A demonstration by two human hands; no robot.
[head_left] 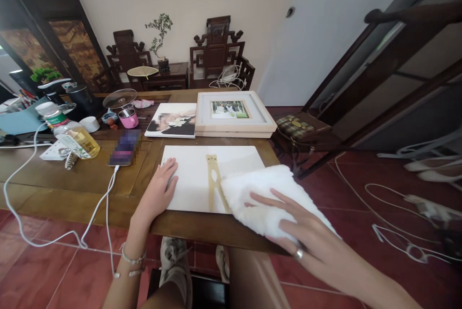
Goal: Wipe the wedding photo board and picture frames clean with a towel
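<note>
A white board (pixel 195 174), the back of a picture frame with a gold stand (pixel 215 184), lies flat at the near edge of the wooden table (pixel 72 179). My left hand (pixel 159 191) rests open and flat on the board's left edge. My right hand (pixel 292 229), fingers spread, presses flat on a fluffy white cloth (pixel 252 193) that covers the board's right corner and hangs over the table edge.
Behind the board lie a light wooden picture frame (pixel 234 114) and a photo print (pixel 173 121). To the left are a phone (pixel 124 150) on a white cable, a bottle (pixel 77 140), a pink cup (pixel 129 118) and small items. Carved chairs stand by the wall.
</note>
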